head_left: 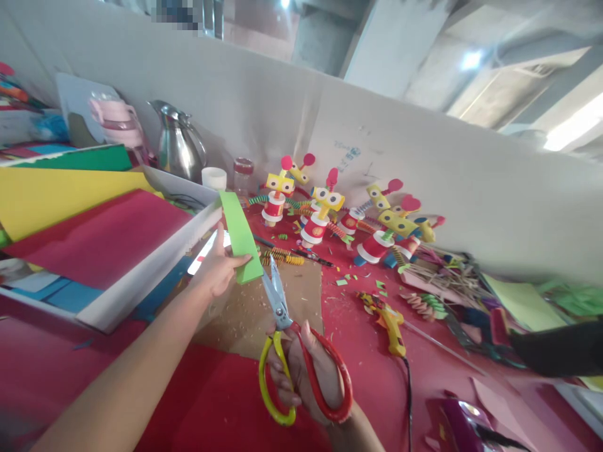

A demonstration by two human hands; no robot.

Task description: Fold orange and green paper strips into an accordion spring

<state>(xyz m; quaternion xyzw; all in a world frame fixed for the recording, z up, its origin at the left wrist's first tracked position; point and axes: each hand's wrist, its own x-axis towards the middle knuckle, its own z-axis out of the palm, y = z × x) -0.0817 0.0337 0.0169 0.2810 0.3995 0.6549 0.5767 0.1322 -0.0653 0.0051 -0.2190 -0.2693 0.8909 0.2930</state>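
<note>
My left hand (217, 267) pinches a strip of light green paper (239, 235) between thumb and fingers, holding it up over a brown cardboard sheet (296, 295). In my right hand (306, 373) is a pair of scissors (279, 311) with one yellow and one red handle. The blades are parted and point up toward the lower right corner of the green strip. Whether the blade tips touch the paper I cannot tell. Coiled yellow paper springs (285, 256) lie on the cardboard just beyond the blades.
Several paper-cup robot figures (315, 227) stand along the wall. A yellow glue gun (391, 323) with a black cord lies at right. At left, a white box (146, 270) holds coloured paper. Behind it stand a metal jug (179, 141) and a white cup (214, 178). Wooden sticks (447, 270) lie far right.
</note>
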